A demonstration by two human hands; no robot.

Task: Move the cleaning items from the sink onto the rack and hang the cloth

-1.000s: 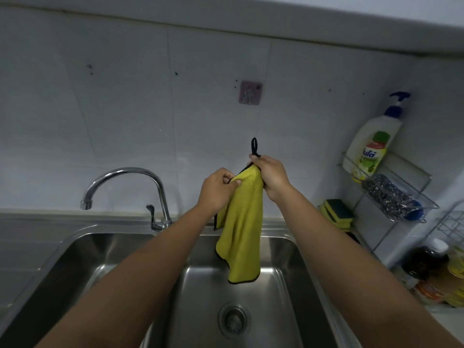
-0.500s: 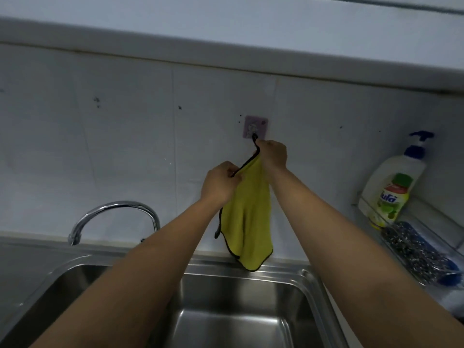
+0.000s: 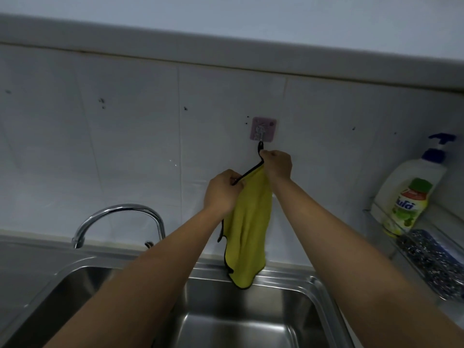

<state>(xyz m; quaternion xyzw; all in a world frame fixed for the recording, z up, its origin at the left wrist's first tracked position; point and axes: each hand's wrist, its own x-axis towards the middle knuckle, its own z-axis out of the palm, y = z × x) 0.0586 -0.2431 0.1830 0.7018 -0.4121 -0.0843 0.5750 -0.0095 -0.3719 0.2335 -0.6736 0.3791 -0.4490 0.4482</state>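
A yellow cloth [image 3: 247, 232] with black trim hangs against the white tiled wall above the steel sink [image 3: 313, 285]. Its black loop [image 3: 260, 146] sits on the metal hook of a pink adhesive wall hook [image 3: 263, 128]. My right hand [image 3: 277, 164] pinches the cloth's top corner just under the loop. My left hand [image 3: 222, 190] grips the black-trimmed top edge a little lower and to the left. On the wire rack [image 3: 371, 212] at the right stand a white soap bottle [image 3: 411, 194] with a blue pump and a steel scourer [image 3: 434, 262].
A chrome faucet [image 3: 118, 217] curves over the sink's left rear. A grey ledge [image 3: 226, 43] runs along the top of the tiled wall. The sink basin below my arms shows bare steel.
Both hands raised the cloth from over the sink up to the wall hook. The loop, held below the hook a second ago, now hangs on it.
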